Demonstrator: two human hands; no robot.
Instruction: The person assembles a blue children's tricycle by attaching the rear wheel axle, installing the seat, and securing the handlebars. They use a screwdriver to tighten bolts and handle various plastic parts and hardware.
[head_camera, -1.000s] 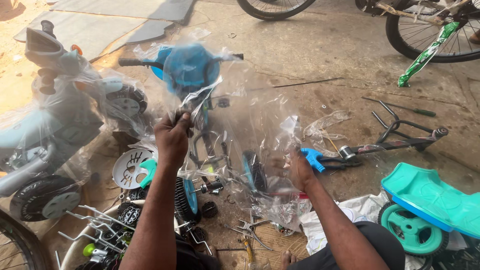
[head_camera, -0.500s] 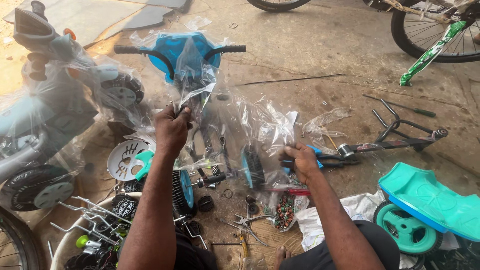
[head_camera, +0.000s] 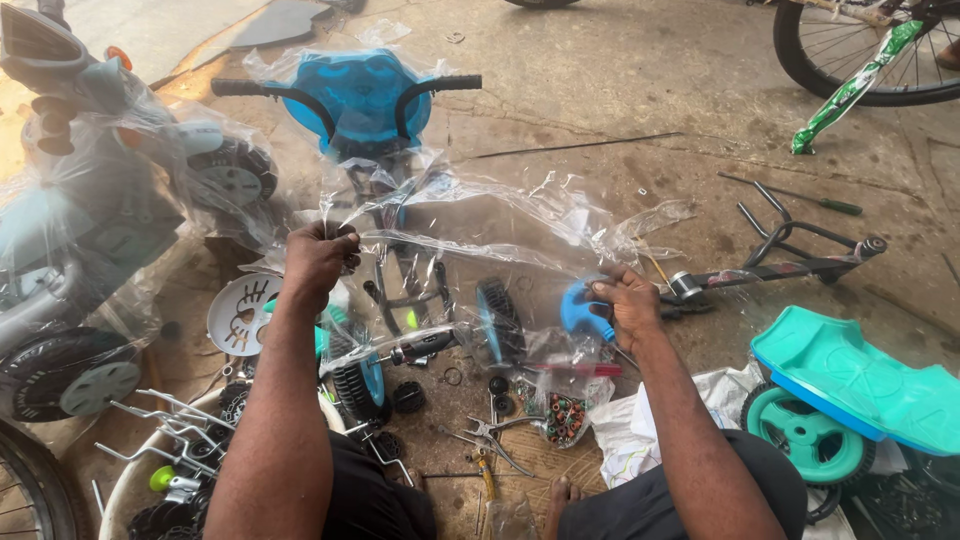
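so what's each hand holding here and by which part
Left hand grips the clear plastic wrap by a bunched upper edge. Right hand pinches the same wrap at its lower right edge, against a blue plastic part.

1. wrapped grey ride-on toy (head_camera: 90, 220), far left.
2. teal seat with wheel (head_camera: 850, 390), right.
3. black metal frame (head_camera: 790, 255) on concrete, screwdriver (head_camera: 800, 195) just beyond.
4. bicycle wheel (head_camera: 870, 50), top right.
5. pliers (head_camera: 490, 440) near bottom centre.
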